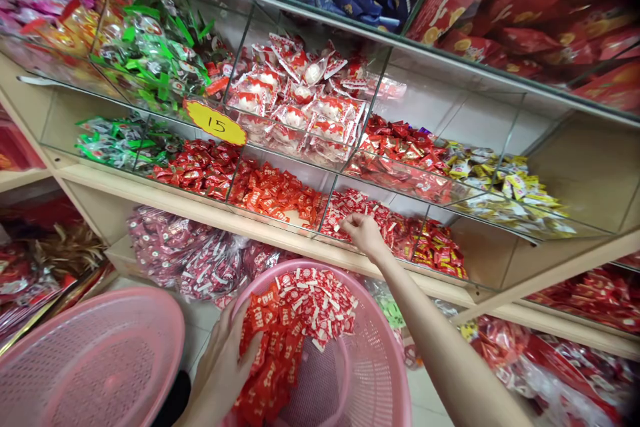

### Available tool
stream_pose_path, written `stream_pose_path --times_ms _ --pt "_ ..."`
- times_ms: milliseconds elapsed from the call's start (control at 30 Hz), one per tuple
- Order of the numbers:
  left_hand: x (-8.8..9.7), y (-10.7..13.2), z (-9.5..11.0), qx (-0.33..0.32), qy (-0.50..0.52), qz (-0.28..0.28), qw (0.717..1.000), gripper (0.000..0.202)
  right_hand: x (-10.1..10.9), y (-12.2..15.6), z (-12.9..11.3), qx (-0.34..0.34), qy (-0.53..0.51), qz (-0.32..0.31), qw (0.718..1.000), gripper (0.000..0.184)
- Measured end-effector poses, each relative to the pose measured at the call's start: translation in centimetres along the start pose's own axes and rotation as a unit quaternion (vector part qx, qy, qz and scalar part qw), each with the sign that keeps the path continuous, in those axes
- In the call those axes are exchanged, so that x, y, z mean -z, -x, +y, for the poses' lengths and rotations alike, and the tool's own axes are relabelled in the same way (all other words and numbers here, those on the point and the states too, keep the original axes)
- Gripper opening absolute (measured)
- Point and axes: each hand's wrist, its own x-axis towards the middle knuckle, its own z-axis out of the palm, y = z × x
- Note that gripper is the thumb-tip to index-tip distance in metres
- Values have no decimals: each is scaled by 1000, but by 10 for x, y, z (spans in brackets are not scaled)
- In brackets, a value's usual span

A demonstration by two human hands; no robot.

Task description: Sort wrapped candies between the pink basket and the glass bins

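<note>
My right hand [364, 232] reaches to the lower shelf bin of small red-and-white wrapped candies [345, 203]. Its fingers are pinched together at the front of that bin; whatever lies between the fingertips is too small to make out. Below, a pink plastic basket [385, 360] holds a heap of the same red-and-white candies [320, 300] and a pile of orange-red packets [273, 360]. My left hand [217, 360] grips the basket's left rim, its thumb over the orange-red packets; its other fingers are partly hidden.
Left of the basket stands a second pink basket [115, 360]. Clear dividers split the shelves into bins, with orange-red packets [275, 190] beside the candy bin. A yellow price tag [216, 123] reads 15. Bagged candies [210, 253] lie under the wooden shelf edge [160, 197].
</note>
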Motion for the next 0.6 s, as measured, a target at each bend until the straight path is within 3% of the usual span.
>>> stream_pose_path --times_ms 167,367,467,600 --pt "-2 1 -3 -2 -5 5 1000 56 23 19 0 86 23 9 996 34" --pt "-4 1 -2 1 -8 -4 1000 55 43 68 -21 196 67 41 977 30" --pt "-4 2 -3 2 -11 -6 1000 54 31 93 -28 257 103 -14 961 23" --pt "-4 2 -3 6 -18 -10 1000 54 -1 112 -24 326 203 -100 918 18"
